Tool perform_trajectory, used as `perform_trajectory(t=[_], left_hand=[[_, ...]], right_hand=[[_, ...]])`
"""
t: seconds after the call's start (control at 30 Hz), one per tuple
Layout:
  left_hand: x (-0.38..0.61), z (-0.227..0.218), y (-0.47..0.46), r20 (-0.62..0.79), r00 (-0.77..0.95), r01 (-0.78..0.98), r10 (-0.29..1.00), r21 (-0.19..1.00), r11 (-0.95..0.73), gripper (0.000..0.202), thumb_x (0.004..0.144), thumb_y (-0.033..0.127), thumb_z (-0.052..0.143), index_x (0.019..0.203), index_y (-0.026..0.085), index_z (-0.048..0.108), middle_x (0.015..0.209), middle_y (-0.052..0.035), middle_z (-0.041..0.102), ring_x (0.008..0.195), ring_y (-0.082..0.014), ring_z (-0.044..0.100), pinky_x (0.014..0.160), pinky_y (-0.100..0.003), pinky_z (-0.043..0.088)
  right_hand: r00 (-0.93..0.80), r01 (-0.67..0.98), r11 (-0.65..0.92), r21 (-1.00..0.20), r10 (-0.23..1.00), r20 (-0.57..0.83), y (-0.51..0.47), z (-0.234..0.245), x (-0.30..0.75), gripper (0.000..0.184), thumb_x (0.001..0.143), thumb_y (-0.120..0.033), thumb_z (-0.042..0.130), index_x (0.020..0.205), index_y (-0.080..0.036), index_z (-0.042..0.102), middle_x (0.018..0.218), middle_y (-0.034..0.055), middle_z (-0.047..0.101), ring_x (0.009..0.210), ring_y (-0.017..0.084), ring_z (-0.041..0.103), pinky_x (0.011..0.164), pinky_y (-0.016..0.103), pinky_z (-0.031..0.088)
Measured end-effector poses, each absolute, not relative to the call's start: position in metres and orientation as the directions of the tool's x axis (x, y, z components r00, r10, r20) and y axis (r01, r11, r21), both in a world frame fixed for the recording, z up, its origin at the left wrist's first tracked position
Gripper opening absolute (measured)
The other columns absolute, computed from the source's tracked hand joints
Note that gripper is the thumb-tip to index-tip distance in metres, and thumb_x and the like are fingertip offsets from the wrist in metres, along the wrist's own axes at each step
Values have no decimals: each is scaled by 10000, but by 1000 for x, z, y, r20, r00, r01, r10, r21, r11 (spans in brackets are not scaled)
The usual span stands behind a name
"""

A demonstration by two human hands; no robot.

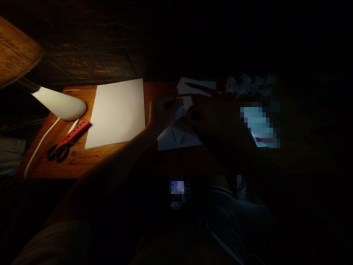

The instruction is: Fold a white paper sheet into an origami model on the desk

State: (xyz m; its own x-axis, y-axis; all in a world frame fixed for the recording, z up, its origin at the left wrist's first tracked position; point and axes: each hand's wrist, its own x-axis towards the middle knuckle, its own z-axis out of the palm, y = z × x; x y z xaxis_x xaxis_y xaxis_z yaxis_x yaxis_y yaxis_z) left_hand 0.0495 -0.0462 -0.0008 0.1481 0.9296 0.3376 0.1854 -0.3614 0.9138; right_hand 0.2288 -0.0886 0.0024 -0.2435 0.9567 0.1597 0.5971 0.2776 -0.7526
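Observation:
A folded sheet of paper (183, 134) lies on the wooden table in front of me, with a raised fold down its middle. My left hand (162, 112) is closed at its upper left, fingers curled in and pinching the fold. From the other side my right hand (205, 116), mostly in shadow, also grips the paper with bent fingers. Just beyond both hands is a stack of small paper pieces (190, 86), and a dark-bladed knife (197, 87) rests across it.
Left of my hands lies a stack of white paper (118, 114). A lamp (60, 105) stands at the far left, near scissors (62, 149) and a red perforated strip (74, 133). On the right are a lit phone (259, 127) and several folded paper shapes (248, 84).

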Motion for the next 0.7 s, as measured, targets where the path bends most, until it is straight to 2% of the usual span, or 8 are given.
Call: perform_trajectory(t=[0.07,0.17,0.3,0.5,0.7], left_hand=[[48,-1,-45,325,153,176,933,920,-349,286,873,427,796,737,185,725,690,-32,720,713,-163,689,591,-244,502],[45,-5,-42,280,149,140,948,943,-300,327,885,478,788,747,186,742,635,-21,698,654,-152,676,563,-240,491],[43,-12,-36,228,147,93,963,966,-243,355,903,516,770,761,191,746,570,-1,639,603,-141,662,545,-237,474],[45,-15,-32,185,160,38,970,980,-193,400,900,566,753,765,192,706,617,-1,645,607,-128,642,536,-241,454],[44,-17,-32,138,159,86,978,984,-153,576,862,638,775,597,197,515,502,49,432,480,-77,468,433,-251,277]], right_hand=[[-250,548,264,-794,957,146,-89,0,228,205,852,-309,695,691,-228,597,712,21,683,671,185,615,621,325,445],[-237,511,239,-826,962,131,-89,0,227,199,851,-306,707,695,-226,614,726,23,694,680,186,625,620,323,453],[-192,549,203,-810,975,114,-89,6,225,204,869,-325,707,705,-221,645,738,24,706,689,191,640,610,319,455],[-149,587,157,-795,985,84,-88,12,224,205,870,-321,709,714,-218,625,745,20,699,700,186,644,616,309,450],[-111,519,159,-840,987,119,-90,11,226,194,837,-304,705,692,-219,607,718,17,682,712,191,626,628,311,454]])
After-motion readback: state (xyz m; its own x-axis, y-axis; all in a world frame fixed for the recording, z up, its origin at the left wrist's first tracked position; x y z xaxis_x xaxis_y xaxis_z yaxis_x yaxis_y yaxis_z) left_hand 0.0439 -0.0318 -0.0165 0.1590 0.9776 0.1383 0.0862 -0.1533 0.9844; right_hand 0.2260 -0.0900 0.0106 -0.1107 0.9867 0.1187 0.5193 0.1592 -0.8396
